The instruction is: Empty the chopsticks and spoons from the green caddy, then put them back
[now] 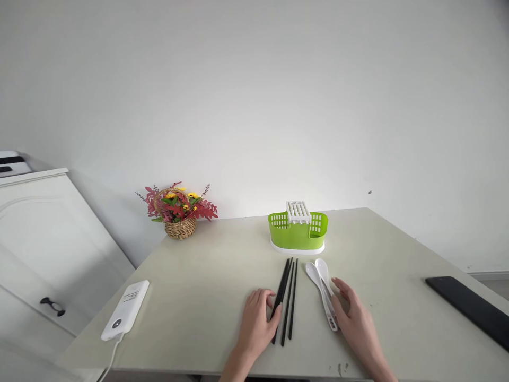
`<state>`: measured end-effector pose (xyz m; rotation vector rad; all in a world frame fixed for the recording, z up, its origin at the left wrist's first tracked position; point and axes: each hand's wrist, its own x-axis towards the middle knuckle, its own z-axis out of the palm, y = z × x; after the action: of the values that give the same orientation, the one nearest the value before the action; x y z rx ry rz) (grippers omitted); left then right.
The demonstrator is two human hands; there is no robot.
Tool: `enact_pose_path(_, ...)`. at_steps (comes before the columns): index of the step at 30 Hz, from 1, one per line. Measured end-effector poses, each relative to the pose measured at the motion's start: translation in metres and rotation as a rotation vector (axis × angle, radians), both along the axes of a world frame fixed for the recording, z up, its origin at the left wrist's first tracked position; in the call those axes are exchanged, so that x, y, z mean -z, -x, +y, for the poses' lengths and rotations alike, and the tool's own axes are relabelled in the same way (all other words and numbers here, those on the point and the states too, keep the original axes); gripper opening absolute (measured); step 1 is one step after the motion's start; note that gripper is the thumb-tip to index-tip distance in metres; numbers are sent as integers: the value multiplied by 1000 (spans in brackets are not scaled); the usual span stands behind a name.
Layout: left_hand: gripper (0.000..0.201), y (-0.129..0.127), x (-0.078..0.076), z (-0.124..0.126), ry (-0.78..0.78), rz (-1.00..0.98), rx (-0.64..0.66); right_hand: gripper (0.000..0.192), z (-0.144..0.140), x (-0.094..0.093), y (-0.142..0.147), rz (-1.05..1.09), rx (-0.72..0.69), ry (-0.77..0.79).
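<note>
Several black chopsticks [294, 300] lie lengthwise on the table. My left hand [256, 321] rests at their left side, its fingers curled and its thumb across the leftmost ones, which it grips. Two white spoons [317, 276] lie to the right, their handles crossing and their bowls pointing away from me. Beside the handles is my right hand [355, 321], open, with thumb and forefinger apart; its thumb is at the spoon handles, and I cannot tell whether it touches them. Behind the chopsticks and spoons stands a green cutlery basket [297, 237] with a white base and a white slatted rack [298, 212] on top.
A wicker basket of artificial flowers [181, 229] stands at the back left. At the left edge lies a white power bank [126, 307] with a cable. A black phone [469, 307] is at the right edge. A white cabinet [51, 254] adjoins the left, and a wall rises behind.
</note>
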<state>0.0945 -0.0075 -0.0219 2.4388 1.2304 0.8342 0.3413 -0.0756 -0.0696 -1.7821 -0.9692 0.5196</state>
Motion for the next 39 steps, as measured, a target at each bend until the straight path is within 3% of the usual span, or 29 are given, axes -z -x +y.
enact_pose_path(12, 13, 1, 5, 0, -84, 56, -1, 51, 2, -6, 3, 46, -43, -30)
enact_pose_path(18, 11, 9, 6, 8, -59, 88, -102, 51, 2, -7, 4, 54, -53, -79)
enact_pose_path(25, 5, 42, -23, 31, 93, 293, -202, 51, 1, -4, 3, 59, -47, -70)
enact_pose_path(30, 13, 43, -45, 41, 148, 515, -239, 55, 4, 0, 5, 11, -38, -12)
enact_pose_path(39, 7, 41, -48, 63, 286, 500, -280, 53, 14, 23, 8, -356, -73, -85)
